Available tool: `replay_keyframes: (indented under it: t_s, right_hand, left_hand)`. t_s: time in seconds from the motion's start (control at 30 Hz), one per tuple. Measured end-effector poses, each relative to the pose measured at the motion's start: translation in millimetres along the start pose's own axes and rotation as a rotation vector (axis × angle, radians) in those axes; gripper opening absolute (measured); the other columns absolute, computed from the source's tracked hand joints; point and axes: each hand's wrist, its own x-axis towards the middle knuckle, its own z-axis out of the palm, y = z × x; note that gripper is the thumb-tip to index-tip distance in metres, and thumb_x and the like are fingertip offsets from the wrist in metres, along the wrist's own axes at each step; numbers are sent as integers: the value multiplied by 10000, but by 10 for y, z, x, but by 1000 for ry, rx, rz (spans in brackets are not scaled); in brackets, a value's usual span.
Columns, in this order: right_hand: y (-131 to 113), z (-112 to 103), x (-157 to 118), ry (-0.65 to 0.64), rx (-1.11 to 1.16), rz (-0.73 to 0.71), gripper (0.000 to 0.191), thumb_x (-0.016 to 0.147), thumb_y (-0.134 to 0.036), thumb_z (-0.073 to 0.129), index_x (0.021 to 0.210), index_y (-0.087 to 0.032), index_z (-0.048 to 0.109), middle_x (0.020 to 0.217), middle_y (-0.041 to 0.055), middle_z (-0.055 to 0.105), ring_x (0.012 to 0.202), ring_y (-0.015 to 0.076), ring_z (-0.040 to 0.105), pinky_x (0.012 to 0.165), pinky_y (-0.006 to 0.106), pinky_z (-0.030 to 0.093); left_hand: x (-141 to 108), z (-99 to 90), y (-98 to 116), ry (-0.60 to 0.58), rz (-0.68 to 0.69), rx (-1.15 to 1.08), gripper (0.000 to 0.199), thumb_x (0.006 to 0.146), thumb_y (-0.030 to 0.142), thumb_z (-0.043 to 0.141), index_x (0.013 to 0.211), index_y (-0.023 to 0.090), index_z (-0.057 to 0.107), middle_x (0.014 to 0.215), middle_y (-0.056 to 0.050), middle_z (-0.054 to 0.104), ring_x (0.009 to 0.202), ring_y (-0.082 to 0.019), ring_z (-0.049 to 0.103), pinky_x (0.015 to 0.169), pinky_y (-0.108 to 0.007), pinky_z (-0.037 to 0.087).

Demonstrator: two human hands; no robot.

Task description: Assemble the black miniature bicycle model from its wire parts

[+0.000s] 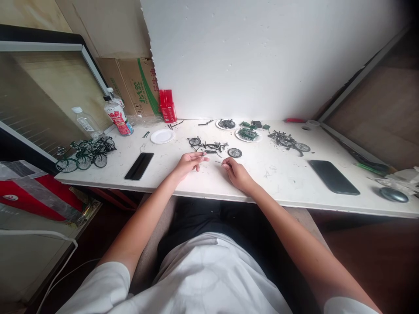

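Note:
My left hand is over the middle of the white table, its fingers closed on a small metallic part too small to name. A thin metal rod is pinched between the thumb and fingers of my right hand; its tip points left toward my left hand. Just beyond my hands lie a dark miniature bicycle frame, a small wheel still among parts, and a loose spoked wheel.
Finished-looking miniature bicycles stand at the left, near a black phone and bottles. Paper plates sit behind, some with small parts. To the right are a pile of dark parts, a dark flat pad and a mouse.

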Motion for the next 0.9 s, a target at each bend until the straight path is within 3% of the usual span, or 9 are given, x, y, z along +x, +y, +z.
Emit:
replay_keyframes:
  t_s: [0.23, 0.53, 0.67, 0.9]
  right_hand:
    - [-42, -11, -15, -12, 4, 17, 341, 1095, -510, 372, 1172, -225, 543, 793, 44, 635, 686, 235, 562, 706, 349, 423]
    - [-123, -16, -46, 18, 7, -22, 387, 1094, -544, 422, 1123, -219, 631, 916, 75, 730, 717, 213, 615, 723, 337, 433]
    - [-112, -6, -43, -18, -34, -35, 402, 1093, -552, 414, 1126, -226, 647, 918, 82, 753, 728, 226, 639, 720, 336, 435]
    - [-128, -19, -32, -78, -22, -12, 416, 1101, -551, 381, 1012, -236, 638, 713, 39, 686, 653, 222, 616, 703, 325, 425]
  left_hand:
    - [-1, -14, -13, -42, -13, 20, 546, 811, 451, 885, 1188, 88, 728, 1139, -230, 792, 566, -71, 519, 581, -270, 423]
    - [-17, -82, 5, -286, -114, 83, 473, 864, 470, 831, 1176, 137, 706, 1181, -191, 777, 614, -73, 586, 678, -258, 450]
    - [-9, -88, 15, -367, -110, 129, 476, 861, 488, 830, 1146, 127, 707, 1171, -204, 775, 667, -103, 644, 627, -248, 390]
    - [5, -53, -58, -370, -89, 164, 499, 854, 537, 825, 1111, 142, 661, 1107, -205, 797, 647, -130, 689, 594, -244, 384]
